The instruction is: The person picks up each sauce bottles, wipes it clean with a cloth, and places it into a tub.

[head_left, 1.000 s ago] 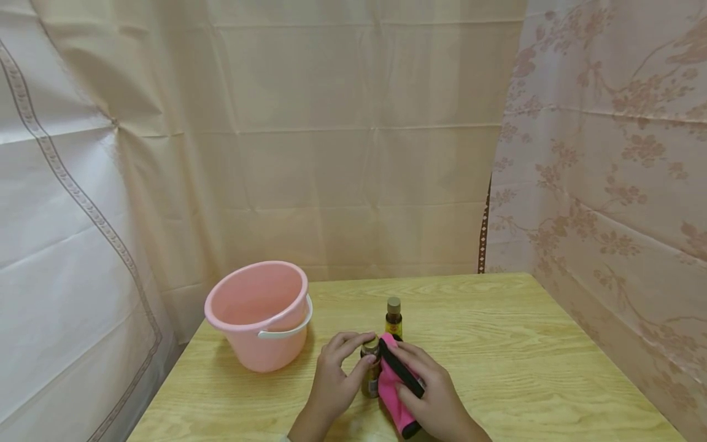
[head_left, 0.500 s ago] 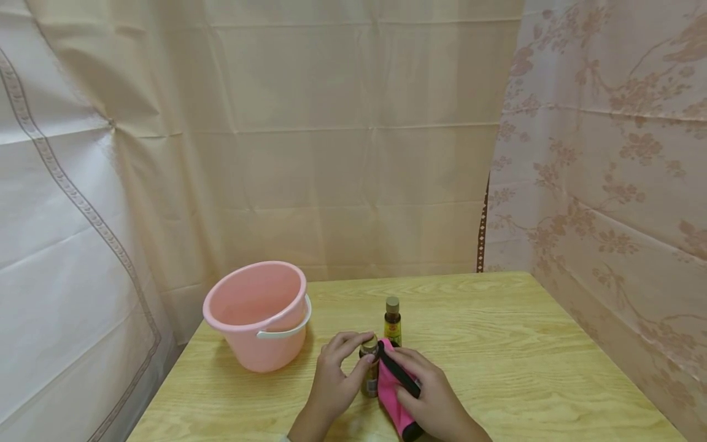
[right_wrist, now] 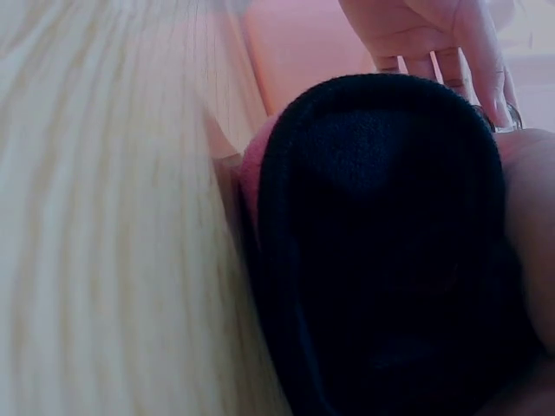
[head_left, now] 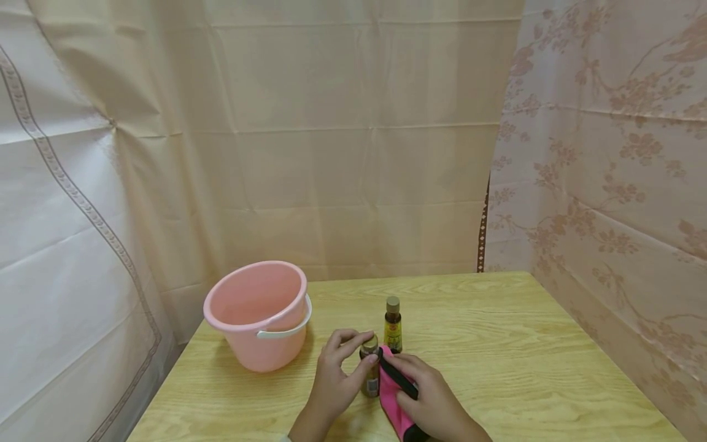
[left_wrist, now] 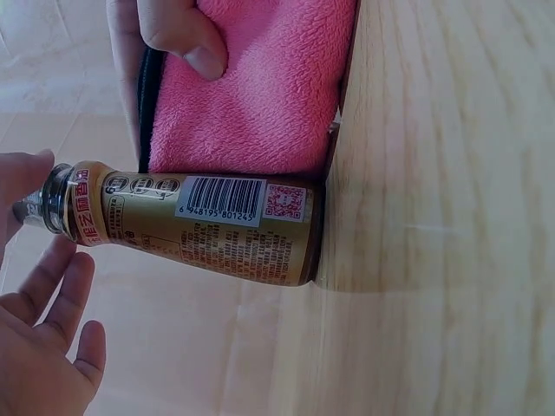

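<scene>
- The gold-labelled bottle [left_wrist: 204, 227] stands upright on the wood-grain table [head_left: 530, 362], barcode showing in the left wrist view.
- The left hand [head_left: 338, 376] pinches it at the capped top between thumb and fingers.
- The right hand [head_left: 436, 396] grips a pink plush cloth [head_left: 391, 393] with black edging, against the bottle's right side.
- Just behind the cloth stands a dark bottle [head_left: 393, 326] with a yellow label.
- Farther left sits a pink bucket [head_left: 264, 348] with a white handle [head_left: 284, 333].
- Beige curtains [head_left: 331, 153] hang behind.

Head view: soft, even light; faint shadow beside pink bucket [head_left: 265, 350]. Left wrist: print on bottle [left_wrist: 217, 230] crisp; weak sheen on table [left_wrist: 425, 251]. Right wrist: pink cloth [right_wrist: 390, 234] underexposed, near black; far side washed out.
</scene>
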The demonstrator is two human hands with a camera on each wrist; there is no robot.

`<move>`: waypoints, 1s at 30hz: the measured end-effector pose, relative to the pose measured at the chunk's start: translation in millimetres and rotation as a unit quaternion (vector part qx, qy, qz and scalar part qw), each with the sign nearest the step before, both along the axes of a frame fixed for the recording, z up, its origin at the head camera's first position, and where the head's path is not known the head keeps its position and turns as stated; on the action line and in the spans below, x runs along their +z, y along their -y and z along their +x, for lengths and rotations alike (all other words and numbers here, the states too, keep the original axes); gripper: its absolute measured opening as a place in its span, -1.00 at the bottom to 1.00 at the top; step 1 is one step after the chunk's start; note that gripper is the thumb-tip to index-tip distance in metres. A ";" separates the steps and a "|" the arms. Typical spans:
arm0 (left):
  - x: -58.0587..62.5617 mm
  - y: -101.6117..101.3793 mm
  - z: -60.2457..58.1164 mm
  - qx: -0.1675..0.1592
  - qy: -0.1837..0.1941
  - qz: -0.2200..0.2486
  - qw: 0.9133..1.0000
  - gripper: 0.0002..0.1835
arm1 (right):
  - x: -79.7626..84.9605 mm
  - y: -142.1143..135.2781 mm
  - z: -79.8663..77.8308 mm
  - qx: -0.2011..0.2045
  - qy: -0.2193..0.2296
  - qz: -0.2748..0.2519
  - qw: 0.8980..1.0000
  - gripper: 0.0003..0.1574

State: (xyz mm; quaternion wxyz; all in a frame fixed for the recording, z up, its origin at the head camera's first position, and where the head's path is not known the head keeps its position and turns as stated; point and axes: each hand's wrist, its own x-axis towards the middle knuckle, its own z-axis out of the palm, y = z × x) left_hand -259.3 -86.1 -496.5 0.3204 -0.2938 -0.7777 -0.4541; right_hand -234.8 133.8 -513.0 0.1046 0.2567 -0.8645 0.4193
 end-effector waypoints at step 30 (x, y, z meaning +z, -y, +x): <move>1.3 -0.2 -0.2 0.007 0.000 -0.010 1.000 -0.65 | 5.2 3.0 4.0 -0.015 -0.013 -0.096 0.995 -0.04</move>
